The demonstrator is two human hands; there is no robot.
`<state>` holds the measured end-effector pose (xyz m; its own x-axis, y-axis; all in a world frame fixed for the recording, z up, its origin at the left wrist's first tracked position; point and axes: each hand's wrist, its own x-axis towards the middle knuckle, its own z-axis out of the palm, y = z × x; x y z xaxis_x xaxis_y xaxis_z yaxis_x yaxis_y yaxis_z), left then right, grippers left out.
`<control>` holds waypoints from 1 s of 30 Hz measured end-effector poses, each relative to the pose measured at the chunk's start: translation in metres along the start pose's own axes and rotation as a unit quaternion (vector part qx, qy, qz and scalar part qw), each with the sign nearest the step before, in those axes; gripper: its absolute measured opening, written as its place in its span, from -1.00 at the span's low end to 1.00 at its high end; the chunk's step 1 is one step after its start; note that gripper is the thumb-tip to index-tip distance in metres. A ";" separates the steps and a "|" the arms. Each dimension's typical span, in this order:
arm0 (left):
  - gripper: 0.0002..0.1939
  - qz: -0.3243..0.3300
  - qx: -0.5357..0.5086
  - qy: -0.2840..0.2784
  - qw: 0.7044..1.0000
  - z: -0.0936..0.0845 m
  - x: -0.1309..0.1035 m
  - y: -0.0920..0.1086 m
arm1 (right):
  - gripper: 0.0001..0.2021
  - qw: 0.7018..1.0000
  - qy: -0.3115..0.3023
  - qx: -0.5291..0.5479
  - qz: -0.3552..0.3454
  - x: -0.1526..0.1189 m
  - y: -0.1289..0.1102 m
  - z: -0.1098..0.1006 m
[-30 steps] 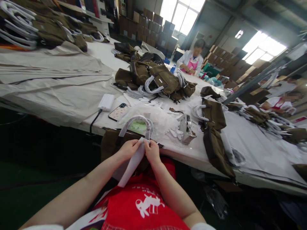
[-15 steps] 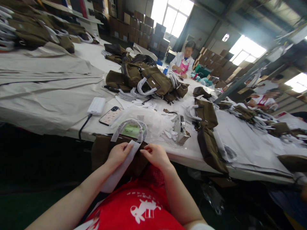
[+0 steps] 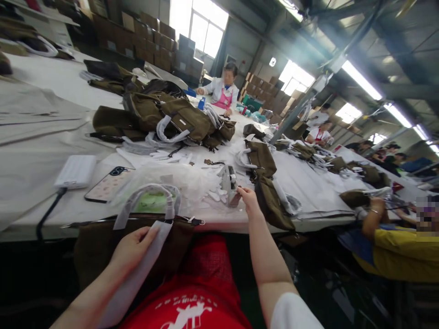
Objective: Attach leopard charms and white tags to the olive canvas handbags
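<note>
A dark olive bag (image 3: 99,244) hangs over the table's front edge, its handles (image 3: 132,201) wrapped in whitish covering. My left hand (image 3: 132,249) pinches a long white strip (image 3: 137,278) at the base of one handle. To the right, my right hand (image 3: 247,198) has its fingers closed at the edge of a small grey tape dispenser (image 3: 229,185); whatever lies between the fingertips is too small to make out. Behind the handles lie clear plastic (image 3: 192,183) and a green item (image 3: 150,202).
A phone (image 3: 106,185) and a white power bank (image 3: 76,171) with a black cable lie at the left. Olive bags (image 3: 187,119) are piled at the back, with more bags (image 3: 262,160) at the right. Other people sit around the tables, one in yellow (image 3: 404,251) at the right.
The view has turned to the right. My right hand has left the bag's handle and reached out to the tape dispenser. My left hand still pinches the white strip.
</note>
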<state>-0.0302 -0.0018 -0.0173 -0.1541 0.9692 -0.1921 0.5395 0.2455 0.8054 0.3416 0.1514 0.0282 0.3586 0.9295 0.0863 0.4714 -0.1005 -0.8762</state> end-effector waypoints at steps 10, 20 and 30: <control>-0.50 0.016 -0.056 0.012 0.998 -0.003 -0.004 0.009 | -0.64 0.998 -0.030 0.007 0.059 -0.035 0.029 -0.027; -0.58 0.011 -0.061 -0.003 0.998 0.005 -0.009 0.005 | -0.66 0.970 -0.237 0.047 -0.031 -0.108 -0.030 0.021; -0.68 0.049 -0.047 -0.013 0.998 0.000 -0.016 0.007 | -0.79 0.886 -0.452 -0.068 -0.078 -0.174 -0.072 0.141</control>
<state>-0.0236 -0.0153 -0.0088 -0.0825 0.9890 -0.1228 0.4707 0.1473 0.8699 0.1318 0.0472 0.0094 -0.4816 0.8345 -0.2676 0.5729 0.0688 -0.8167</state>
